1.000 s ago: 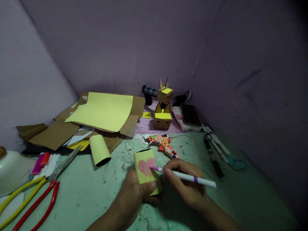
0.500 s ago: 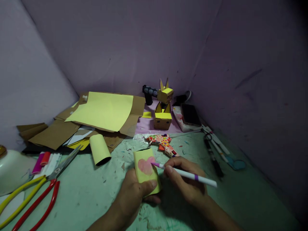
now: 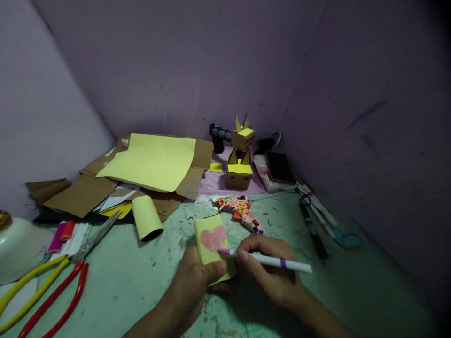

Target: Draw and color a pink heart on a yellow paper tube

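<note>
Yellow tube (image 3: 213, 249), pink heart (image 3: 213, 238)

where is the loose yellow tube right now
In the head view the loose yellow tube lies left of centre on the green table, right of the scissors, before the cardboard pile.

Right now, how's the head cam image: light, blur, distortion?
Head view: dim, purple cast, right edge fading to black, wide-lens stretch toward the edges. Sharp at centre: left hand on the yellow tube, right hand with the marker. No glare; soft shadow under the hands.
</note>
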Demonstrator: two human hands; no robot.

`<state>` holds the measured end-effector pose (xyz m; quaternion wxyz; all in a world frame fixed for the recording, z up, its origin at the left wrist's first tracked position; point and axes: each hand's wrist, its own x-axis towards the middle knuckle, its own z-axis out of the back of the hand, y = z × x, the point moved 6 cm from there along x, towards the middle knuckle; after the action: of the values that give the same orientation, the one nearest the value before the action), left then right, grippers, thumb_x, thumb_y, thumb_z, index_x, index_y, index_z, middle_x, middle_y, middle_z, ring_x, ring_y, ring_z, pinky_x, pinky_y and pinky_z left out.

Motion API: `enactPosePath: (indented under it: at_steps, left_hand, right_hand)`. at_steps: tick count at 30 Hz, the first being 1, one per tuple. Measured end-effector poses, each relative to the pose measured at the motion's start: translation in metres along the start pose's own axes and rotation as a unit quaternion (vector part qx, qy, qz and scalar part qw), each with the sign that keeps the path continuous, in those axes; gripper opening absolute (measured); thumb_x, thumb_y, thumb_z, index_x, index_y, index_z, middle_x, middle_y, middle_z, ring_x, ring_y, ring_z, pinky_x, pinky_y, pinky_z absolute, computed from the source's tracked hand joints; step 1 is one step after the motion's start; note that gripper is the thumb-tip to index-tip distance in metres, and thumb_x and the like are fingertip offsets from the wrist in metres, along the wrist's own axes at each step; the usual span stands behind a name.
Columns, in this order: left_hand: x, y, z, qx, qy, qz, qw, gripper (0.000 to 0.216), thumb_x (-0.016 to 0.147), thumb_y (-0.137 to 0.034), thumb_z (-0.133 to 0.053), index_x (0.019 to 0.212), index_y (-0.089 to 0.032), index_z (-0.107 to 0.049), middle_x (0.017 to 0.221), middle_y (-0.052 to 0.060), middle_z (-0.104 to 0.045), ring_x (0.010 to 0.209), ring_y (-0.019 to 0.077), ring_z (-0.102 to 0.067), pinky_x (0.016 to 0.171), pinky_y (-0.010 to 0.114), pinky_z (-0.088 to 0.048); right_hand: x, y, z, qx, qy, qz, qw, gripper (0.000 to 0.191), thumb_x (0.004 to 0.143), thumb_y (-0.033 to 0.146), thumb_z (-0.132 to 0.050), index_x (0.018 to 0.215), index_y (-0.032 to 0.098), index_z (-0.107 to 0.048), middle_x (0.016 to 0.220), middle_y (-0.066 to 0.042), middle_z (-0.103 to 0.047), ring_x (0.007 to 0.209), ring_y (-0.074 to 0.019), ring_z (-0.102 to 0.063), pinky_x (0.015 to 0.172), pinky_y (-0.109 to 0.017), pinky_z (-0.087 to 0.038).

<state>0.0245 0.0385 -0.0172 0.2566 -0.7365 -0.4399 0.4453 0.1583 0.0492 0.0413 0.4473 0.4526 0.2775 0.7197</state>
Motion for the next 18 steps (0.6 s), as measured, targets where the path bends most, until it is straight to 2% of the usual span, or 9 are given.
enactPosePath:
  at_steps: [4,7,15,18]
  left_hand:
    - [0.0017,0.0015,0.0022,0.009,-0.010,-0.002,1.000,0.037,0.051,-0.026,-0.083,0.081,-0.011,-0.068,0.067,0.006,-0.066,0.060,0.0181,-0.061,0.044,0.024,-0.051]
    - [0.0033,0.0033,0.0042,0.011,-0.018,0.002,1.000,0.039,0.050,-0.026,-0.083,0.082,-0.010,-0.067,0.068,0.007,-0.067,0.060,0.0192,-0.062,0.043,0.025,-0.052]
    - [0.0012,0.0042,0.0041,0.010,-0.014,0.002,1.000,0.038,0.050,-0.025,-0.082,0.083,-0.011,-0.067,0.068,0.007,-0.067,0.061,0.0190,-0.062,0.043,0.025,-0.052]
    - [0.0013,0.0046,0.0038,0.011,-0.013,0.007,1.000,0.038,0.051,-0.025,-0.082,0.083,-0.011,-0.068,0.067,0.007,-0.067,0.061,0.0184,-0.063,0.044,0.024,-0.052]
  right_hand:
    - [0.0003,-0.0042,0.0053,0.006,-0.041,-0.038,0.998,0.021,0.082,0.029,-0.055,0.065,0.019,-0.064,0.053,0.001,-0.063,0.047,-0.0125,-0.056,0.046,-0.023,-0.040]
    - [0.0002,-0.0064,0.0060,0.023,-0.048,-0.072,0.996,0.022,0.081,0.031,-0.054,0.064,0.020,-0.062,0.052,0.002,-0.061,0.046,-0.0124,-0.055,0.046,-0.023,-0.039]
    - [0.0000,-0.0062,0.0085,0.012,-0.066,-0.069,0.995,0.020,0.080,0.030,-0.056,0.063,0.020,-0.062,0.052,0.002,-0.062,0.046,-0.0127,-0.055,0.045,-0.023,-0.039]
    - [0.0009,-0.0042,0.0067,0.008,-0.045,-0.038,0.998,0.020,0.081,0.029,-0.056,0.064,0.020,-0.062,0.051,0.002,-0.061,0.044,-0.0119,-0.053,0.045,-0.023,-0.039]
